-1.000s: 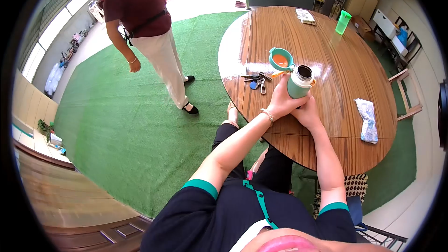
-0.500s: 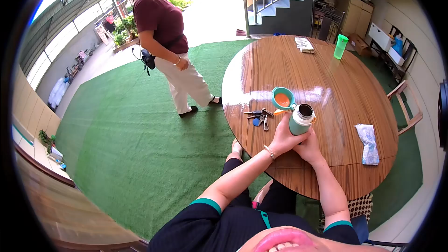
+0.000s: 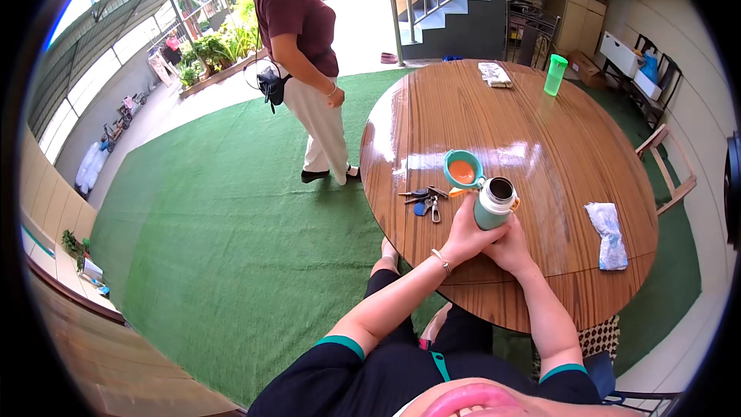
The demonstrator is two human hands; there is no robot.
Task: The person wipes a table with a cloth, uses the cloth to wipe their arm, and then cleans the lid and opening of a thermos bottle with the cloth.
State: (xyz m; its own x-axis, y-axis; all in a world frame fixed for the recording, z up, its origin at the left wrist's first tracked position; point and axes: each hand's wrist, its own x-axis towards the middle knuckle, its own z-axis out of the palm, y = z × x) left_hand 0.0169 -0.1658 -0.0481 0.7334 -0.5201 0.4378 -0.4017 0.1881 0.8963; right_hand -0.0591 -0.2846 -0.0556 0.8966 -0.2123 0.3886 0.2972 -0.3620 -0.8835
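Note:
A green flask (image 3: pixel 491 202) with its mouth open stands tilted on the round wooden table (image 3: pixel 540 131). My left hand (image 3: pixel 468 236) wraps around its left side and my right hand (image 3: pixel 511 247) holds its lower right side. Just beyond the flask sits its teal cup lid (image 3: pixel 464 167), filled with orange liquid. A bunch of keys (image 3: pixel 423 201) lies on the table left of the flask, close to my left hand.
A folded cloth (image 3: pixel 609 235) lies at the table's right edge. A green tumbler (image 3: pixel 555 74) and a small cloth (image 3: pixel 495 74) stand at the far side. Another person (image 3: pixel 305 62) stands on the green turf left of the table. Chairs, shelves and stairs are behind.
The other person has walked further away along the table's left side. My hands stay on the flask; the view has tilted upward.

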